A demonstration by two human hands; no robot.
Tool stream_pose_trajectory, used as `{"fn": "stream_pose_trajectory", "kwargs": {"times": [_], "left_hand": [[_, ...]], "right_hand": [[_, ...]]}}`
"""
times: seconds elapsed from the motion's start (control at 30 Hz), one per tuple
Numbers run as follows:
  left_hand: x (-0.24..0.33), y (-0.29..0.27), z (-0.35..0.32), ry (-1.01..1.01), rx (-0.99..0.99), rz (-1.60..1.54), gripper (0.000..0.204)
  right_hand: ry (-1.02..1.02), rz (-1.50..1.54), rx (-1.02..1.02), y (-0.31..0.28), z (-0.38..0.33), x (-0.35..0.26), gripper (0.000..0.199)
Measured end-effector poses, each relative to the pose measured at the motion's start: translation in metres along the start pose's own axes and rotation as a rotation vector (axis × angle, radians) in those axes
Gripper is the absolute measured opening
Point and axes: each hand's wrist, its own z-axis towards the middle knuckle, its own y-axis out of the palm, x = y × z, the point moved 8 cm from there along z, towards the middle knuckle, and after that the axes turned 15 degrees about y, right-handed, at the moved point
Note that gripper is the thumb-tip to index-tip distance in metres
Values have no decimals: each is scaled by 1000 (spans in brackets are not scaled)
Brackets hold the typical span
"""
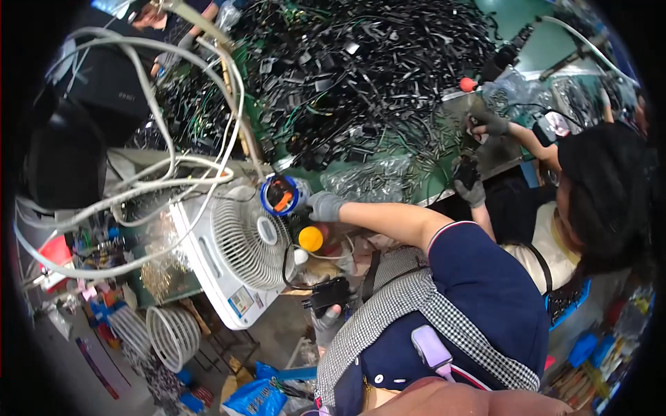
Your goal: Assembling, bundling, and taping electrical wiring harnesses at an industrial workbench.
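Observation:
My left hand (325, 326), in a grey glove with bare fingertips, is closed around a black power adapter (329, 295) low in front of me. A black cable runs from the adapter toward the fan. My right hand (326, 206), also in a grey glove, reaches across to the left at the bench edge. Its fingers are curled beside a blue-rimmed round holder (280, 195) with black and orange parts inside; what they grip, if anything, is hidden. Just below that hand is an orange ball knob (310, 238).
A white fan (243, 243) stands left of my hands, with looped white cables (149, 177) above it. A large heap of black cables and parts (368, 76) covers the bench. On the right, a gloved co-worker (603, 187) works near a red ball knob (467, 84).

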Motion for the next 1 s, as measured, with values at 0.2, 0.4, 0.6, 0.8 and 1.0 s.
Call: {"fn": "stream_pose_trajectory", "kwargs": {"times": [0.2, 0.4, 0.6, 0.8, 1.0], "left_hand": [[2, 16, 12, -75, 63, 29, 87], [-9, 51, 49, -126, 1, 19, 93], [4, 97, 69, -36, -103, -1, 99], [11, 91, 66, 55, -4, -148, 98], [9, 59, 59, 88, 124, -329, 82]], "right_hand": [[438, -43, 543, -204, -75, 153, 17], [771, -312, 498, -272, -64, 303, 22], [883, -358, 218, -272, -50, 346, 26], [761, -385, 509, -268, -25, 340, 29], [818, 178, 158, -208, 28, 350, 36]]}}
